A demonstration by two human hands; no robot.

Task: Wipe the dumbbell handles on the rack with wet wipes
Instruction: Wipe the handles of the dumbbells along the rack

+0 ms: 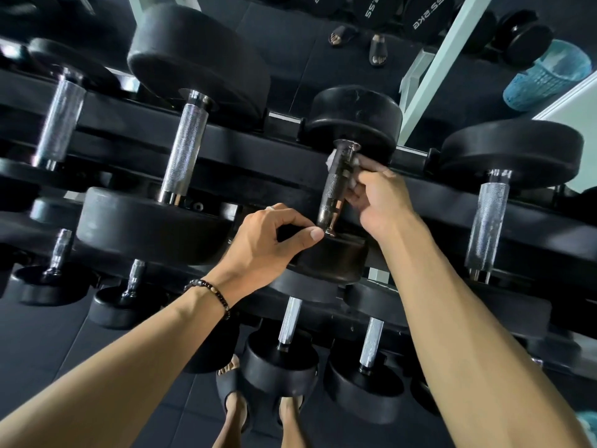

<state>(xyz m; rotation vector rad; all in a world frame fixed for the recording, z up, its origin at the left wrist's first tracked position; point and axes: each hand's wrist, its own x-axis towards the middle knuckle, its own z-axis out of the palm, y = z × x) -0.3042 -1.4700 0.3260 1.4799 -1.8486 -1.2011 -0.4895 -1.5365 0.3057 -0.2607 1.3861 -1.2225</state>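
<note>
The dumbbell handle (336, 185) I'm working on sits on the upper tier of the rack (258, 147), its long axis running away from me, tilted slightly right at the far end. It looks dark and wet-glossy next to the dry, bright knurled handle (184, 150) to its left. My right hand (378, 198) is the nearer one, touching the handle's right side, fingers (371, 164) curled round the bar and pinching the white wet wipe (355, 163) near the far collar; the stroke I'd judge comes back toward me along the bar. My left hand (268, 244) grips the near weight head (329, 260), thumb at the near collar, steadying it. Further handles wait on the lower tier.
</note>
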